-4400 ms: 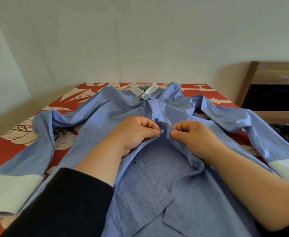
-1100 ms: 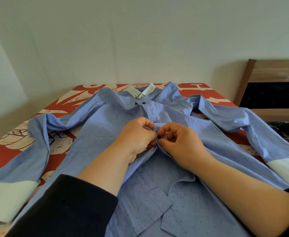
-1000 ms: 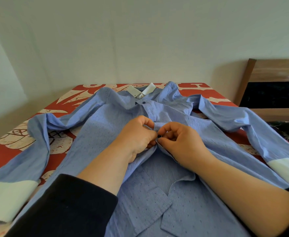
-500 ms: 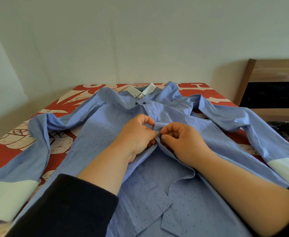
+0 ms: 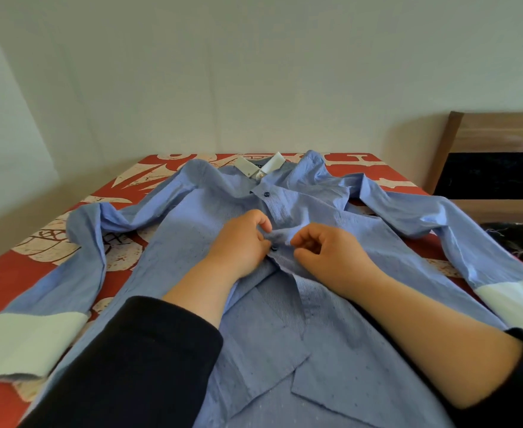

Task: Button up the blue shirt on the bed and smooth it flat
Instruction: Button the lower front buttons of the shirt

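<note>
The blue shirt [image 5: 192,242] lies front up on the bed, sleeves spread to both sides, with white cuffs and a white collar [image 5: 258,165]. The top dark button [image 5: 265,194] is fastened. A second dark button [image 5: 274,248] shows through the placket between my hands. My left hand [image 5: 238,245] pinches the placket fabric just left of that button. My right hand [image 5: 328,251] hovers just right of it, thumb and forefinger curled but apart, their tips touching the cloth. Below my hands the shirt front hangs open, its flaps folded back.
The bed [image 5: 37,267] has a red and cream patterned cover and stands against pale walls at the back and left. A wooden headboard with a dark panel [image 5: 495,174] rises at the right, with dark patterned fabric [image 5: 520,239] below it.
The second button has come through its hole and now shows on top of the placket. My right thumb and forefinger have parted from their pinch; my left hand keeps its hold.
</note>
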{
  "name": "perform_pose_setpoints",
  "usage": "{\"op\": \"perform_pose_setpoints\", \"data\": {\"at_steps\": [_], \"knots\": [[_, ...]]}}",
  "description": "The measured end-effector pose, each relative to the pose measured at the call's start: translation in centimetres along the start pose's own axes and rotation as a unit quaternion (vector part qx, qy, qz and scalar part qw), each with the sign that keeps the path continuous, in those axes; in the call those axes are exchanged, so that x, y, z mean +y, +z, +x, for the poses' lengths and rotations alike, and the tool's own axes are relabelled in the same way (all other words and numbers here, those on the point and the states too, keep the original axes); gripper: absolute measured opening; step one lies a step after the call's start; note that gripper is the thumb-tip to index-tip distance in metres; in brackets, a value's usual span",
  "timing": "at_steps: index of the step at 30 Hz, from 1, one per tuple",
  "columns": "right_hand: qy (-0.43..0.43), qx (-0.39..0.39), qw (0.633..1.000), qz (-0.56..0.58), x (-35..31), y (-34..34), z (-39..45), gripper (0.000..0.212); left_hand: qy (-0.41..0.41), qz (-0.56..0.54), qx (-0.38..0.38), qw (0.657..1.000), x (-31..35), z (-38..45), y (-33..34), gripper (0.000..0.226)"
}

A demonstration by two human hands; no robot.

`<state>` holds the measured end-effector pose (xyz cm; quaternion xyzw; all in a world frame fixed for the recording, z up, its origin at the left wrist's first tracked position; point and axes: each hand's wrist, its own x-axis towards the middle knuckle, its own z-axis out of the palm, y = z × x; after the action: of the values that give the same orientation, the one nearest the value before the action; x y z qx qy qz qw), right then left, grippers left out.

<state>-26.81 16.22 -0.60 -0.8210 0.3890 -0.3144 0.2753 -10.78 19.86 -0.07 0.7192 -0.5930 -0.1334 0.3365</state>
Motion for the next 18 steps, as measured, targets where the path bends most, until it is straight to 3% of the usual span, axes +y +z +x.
{"op": "perform_pose_setpoints", "data": {"at_steps": [6,11,18], "knots": [[0.013,0.014,1.0,0.006,-0.7,-1.0,-0.2,0.012,0.003,0.023,0.022,0.999,1.6,-0.9,-1.8,0.013],[0.005,-0.019,1.0,-0.021,-2.1,-1.1,-0.5,0.009,0.07,0.086,-0.056,0.992,4.2,-3.1,-3.3,0.012],[-0.019,-0.06,0.995,-0.081,-4.0,-2.0,-2.2,0.009,0.041,0.231,-0.177,0.956,4.6,-6.4,-3.0,0.018]]}}
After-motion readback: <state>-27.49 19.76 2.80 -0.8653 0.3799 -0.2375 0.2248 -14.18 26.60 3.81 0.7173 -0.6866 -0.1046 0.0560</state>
